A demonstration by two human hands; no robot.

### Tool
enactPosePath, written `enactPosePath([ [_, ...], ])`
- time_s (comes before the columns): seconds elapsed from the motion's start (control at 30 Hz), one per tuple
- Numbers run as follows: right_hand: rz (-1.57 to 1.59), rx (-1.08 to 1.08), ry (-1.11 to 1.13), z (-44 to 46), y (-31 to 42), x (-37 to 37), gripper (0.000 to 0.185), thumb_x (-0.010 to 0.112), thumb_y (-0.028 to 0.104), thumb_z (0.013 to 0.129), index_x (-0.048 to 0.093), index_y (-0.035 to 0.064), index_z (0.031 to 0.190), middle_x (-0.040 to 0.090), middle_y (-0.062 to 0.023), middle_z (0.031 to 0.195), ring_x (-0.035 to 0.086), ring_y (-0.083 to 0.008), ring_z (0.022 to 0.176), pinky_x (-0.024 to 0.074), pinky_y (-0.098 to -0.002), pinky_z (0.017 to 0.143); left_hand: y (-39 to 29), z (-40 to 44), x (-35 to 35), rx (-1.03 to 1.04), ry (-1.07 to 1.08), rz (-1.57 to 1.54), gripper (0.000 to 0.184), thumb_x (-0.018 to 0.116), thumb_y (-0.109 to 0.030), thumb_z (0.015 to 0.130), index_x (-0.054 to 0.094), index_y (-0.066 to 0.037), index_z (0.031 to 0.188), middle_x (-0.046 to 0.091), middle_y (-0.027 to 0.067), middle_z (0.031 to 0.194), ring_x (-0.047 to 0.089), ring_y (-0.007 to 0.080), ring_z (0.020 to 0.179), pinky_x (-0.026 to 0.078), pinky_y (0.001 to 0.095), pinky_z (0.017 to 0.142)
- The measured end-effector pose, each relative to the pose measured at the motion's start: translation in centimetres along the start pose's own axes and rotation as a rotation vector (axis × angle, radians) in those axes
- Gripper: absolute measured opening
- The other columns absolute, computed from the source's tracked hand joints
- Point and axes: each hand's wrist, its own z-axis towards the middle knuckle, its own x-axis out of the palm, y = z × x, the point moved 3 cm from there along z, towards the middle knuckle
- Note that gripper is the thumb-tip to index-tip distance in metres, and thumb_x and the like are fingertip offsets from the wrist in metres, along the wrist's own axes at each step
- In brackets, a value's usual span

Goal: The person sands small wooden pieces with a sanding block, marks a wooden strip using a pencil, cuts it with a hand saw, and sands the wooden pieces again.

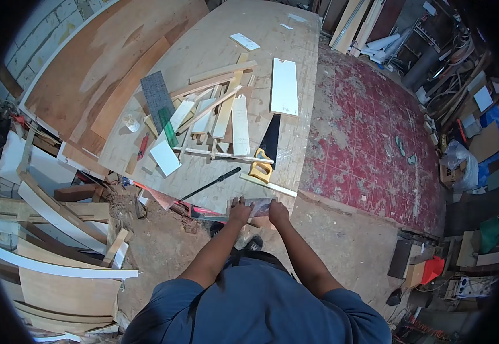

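Note:
At the near edge of the plywood table, my left hand rests on the left part of a clear, shiny flat piece, its fingers pointing forward. My right hand is closed around the right end of that same piece. Just beyond my hands lies a narrow pale strip. A handsaw with a yellow handle points away from me, its dark blade partly under a white board. To the left of my hands a thin black tool lies slantwise on the table.
Several wood offcuts are heaped mid-table, beside a dark grey panel and a red-handled tool. Curved white-edged boards stack up at the left. Red worn floor lies right of the table, with clutter along the far right.

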Motion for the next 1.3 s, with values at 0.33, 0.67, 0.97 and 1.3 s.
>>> enactPosePath([
  [0.33,-0.011,-0.004,0.425,-0.3,0.6,-2.4,0.028,0.051,0.002,0.078,0.052,-0.0052,0.105,0.066,-0.0263,0.082,0.068,-0.0336,0.075,0.0545,-0.0441,0.061,1.0,1.3,1.7,-0.019,-0.129,-0.037,0.042,0.033,-0.046,0.098,0.054,-0.028,0.128,0.033,0.0143,0.146,0.029,0.0384,0.133,0.029,0.0462,0.109],
  [0.67,0.07,0.014,-0.002,-0.5,-0.6,0.6,0.027,0.053,0.009,0.081,0.049,0.0025,0.107,0.063,-0.0263,0.095,0.064,-0.0396,0.087,0.052,-0.0497,0.075,0.7,1.2,1.4,-0.014,-0.16,-0.048,0.04,0.034,-0.044,0.097,0.056,-0.026,0.126,0.035,0.0159,0.144,0.03,0.0398,0.133,0.029,0.046,0.109],
  [0.97,-0.144,-0.132,0.569,2.2,-0.1,-2.5,0.023,0.053,0.004,0.075,0.055,-0.0061,0.095,0.066,-0.0275,0.085,0.068,-0.0377,0.068,0.0534,-0.0486,0.066,1.3,2.8,3.9,-0.055,-0.279,-0.024,0.041,0.034,-0.043,0.098,0.06,-0.02,0.121,0.045,0.0178,0.132,0.041,0.038,0.122,0.041,0.049,0.098],
  [1.3,0.03,0.027,0.002,0.9,0.0,-0.5,0.03,0.051,0.006,0.081,0.048,0.0001,0.11,0.063,-0.0288,0.097,0.064,-0.0414,0.09,0.0523,-0.049,0.076,0.6,0.0,0.9,0.043,-0.134,0.028,0.041,0.032,-0.043,0.098,0.056,-0.024,0.126,0.034,0.018,0.146,0.032,0.0412,0.133,0.034,0.0451,0.107],
])
